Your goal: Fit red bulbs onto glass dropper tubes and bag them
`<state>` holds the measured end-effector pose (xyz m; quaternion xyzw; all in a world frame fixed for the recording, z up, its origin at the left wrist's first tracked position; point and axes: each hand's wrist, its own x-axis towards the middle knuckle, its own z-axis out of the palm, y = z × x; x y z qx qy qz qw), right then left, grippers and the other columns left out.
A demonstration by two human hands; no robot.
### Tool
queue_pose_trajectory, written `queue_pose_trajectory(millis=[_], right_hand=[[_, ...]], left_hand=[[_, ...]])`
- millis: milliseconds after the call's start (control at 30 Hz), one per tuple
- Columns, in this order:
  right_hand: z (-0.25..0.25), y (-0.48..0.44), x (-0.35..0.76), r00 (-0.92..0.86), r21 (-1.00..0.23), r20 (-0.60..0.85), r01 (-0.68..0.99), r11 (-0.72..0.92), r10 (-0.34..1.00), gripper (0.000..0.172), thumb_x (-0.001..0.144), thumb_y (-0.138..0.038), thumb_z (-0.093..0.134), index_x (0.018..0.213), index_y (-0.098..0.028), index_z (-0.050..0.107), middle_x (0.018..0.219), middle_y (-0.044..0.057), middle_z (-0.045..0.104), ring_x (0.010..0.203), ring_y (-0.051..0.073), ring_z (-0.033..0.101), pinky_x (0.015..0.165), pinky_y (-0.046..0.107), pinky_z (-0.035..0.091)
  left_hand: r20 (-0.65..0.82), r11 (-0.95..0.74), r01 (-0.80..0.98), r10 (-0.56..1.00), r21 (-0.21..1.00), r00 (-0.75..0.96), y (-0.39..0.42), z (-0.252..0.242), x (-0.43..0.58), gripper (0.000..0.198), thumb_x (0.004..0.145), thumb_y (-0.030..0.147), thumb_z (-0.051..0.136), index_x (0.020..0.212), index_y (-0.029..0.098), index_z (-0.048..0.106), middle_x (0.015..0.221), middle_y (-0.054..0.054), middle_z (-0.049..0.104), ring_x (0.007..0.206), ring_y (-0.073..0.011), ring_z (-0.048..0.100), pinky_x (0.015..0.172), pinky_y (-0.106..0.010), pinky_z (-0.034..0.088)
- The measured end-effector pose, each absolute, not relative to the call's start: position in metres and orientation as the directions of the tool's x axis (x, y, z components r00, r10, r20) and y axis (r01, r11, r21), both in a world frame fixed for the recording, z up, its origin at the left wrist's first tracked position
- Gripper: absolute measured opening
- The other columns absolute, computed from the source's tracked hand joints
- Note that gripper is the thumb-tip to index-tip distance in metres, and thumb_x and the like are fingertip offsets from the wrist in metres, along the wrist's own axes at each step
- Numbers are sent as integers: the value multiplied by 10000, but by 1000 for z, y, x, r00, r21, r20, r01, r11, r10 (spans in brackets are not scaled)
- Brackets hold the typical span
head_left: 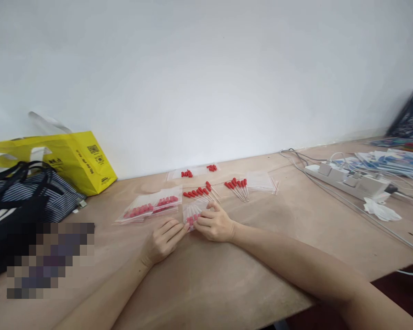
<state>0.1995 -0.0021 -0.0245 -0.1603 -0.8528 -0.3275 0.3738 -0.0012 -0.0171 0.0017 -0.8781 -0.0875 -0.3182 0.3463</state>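
A small clear zip bag (190, 214) holding several red-tipped sticks lies on the table between my hands. My left hand (164, 239) is at its near left corner, the fingertips closed on the edge. From the right, my right hand (215, 224) bends its fingers over the bag and hides part of it. Just beyond are loose red-tipped sticks (197, 192) in a slanting row. Another fan of red-tipped sticks (239, 187) lies farther right. To the left rest overlapping filled zip bags (151, 206), their red tips showing through the plastic.
By the wall lie more red-tipped pieces (186, 173) on plastic. Flat zip bags (259, 181) are stacked at centre right. A power strip (347, 181) with cables, a crumpled tissue (382, 209) and papers (392, 161) occupy the right. A yellow bag (79, 160) and a striped bag (64, 195) stand left.
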Motion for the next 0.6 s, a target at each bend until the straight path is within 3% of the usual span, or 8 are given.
queue_pose_trajectory(millis=[333,600], right_hand=[[-21,-4,203,-603,429,798,569,702,1,172,819,-111,442,698,-165,553,614,-31,548,613,92,401,726,304,268],[-23,-3,202,-630,442,776,518,733,-22,193,835,-121,391,718,-159,540,610,-33,538,611,83,411,761,310,263]], left_hand=[[638,-731,389,-82,-560,765,-18,4,1,156,751,34,494,843,133,572,650,-32,630,615,-143,567,614,-310,489],[643,-753,387,-62,-532,763,-17,3,7,110,757,67,503,822,123,571,705,-46,639,703,-166,580,661,-321,498]])
